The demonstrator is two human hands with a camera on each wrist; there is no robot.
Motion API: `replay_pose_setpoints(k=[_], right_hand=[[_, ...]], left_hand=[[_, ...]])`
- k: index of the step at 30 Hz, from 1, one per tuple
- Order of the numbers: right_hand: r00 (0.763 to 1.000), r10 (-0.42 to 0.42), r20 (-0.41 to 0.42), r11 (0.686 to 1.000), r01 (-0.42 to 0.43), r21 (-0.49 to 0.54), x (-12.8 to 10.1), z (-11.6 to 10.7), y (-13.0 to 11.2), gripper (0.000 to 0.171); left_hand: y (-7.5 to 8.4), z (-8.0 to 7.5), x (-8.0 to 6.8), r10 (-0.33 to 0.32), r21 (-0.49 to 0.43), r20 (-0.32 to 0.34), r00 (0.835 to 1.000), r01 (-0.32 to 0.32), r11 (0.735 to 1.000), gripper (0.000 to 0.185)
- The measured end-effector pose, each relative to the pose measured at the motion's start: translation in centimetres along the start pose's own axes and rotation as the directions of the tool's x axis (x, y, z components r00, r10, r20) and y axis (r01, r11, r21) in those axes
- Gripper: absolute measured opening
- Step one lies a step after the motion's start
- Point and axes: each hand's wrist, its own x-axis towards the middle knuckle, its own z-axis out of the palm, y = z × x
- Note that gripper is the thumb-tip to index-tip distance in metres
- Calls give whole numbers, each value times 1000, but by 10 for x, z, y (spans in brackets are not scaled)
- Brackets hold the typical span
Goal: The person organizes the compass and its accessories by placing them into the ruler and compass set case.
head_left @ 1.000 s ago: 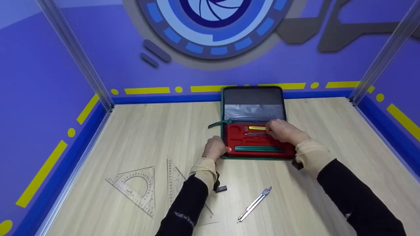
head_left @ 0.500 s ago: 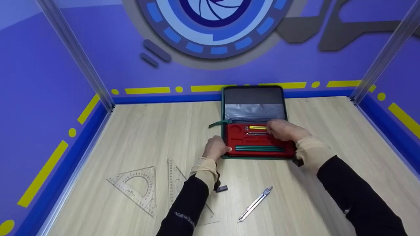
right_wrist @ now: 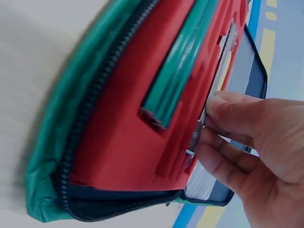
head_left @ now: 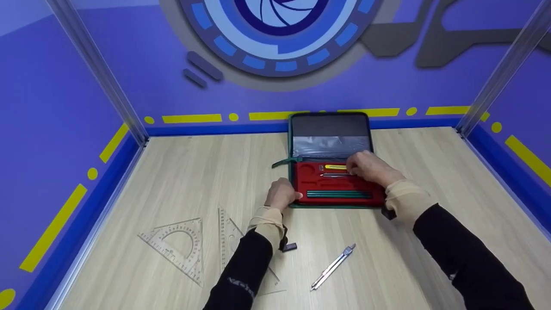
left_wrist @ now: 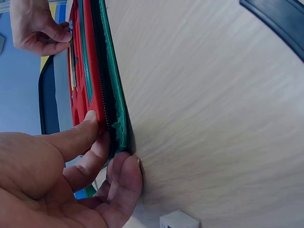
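An open green zip case [head_left: 330, 125] with a red moulded tray [head_left: 306, 181] lies near the back wall. My left hand [head_left: 280, 194] grips its front left corner; in the left wrist view the thumb presses the tray's edge and the fingers curl round the green side [left_wrist: 118, 102]. Over the tray's right part, my right hand [head_left: 369, 167] pinches a silver compass-like tool [right_wrist: 194, 137] at its wide end, while its slim part lies along a slot. A yellow utility knife [head_left: 335, 167] is just behind that tool, partly hidden by the hand. Green pencils [head_left: 338, 194] fill the front slot.
Two clear set squares lie to the left: one with a protractor cut-out [head_left: 189, 270], the other [head_left: 222, 241] partly under the left arm. A small dark block [head_left: 290, 246] and a silver compass [head_left: 333, 267] lie in front of the case. Blue walls [head_left: 107, 172] enclose the table.
My right hand has risen slightly over the tray, its fingertips still at the silver tool. The left hand keeps its grip on the case corner.
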Motion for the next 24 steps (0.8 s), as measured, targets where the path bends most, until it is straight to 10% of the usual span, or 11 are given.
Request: replay_pose_setpoints(k=[24], right_hand=[[992, -25, 124, 998, 17, 67, 2, -6, 7, 9]], left_hand=[[1, 1, 0, -19, -9, 12, 1000, 19, 1000, 36]])
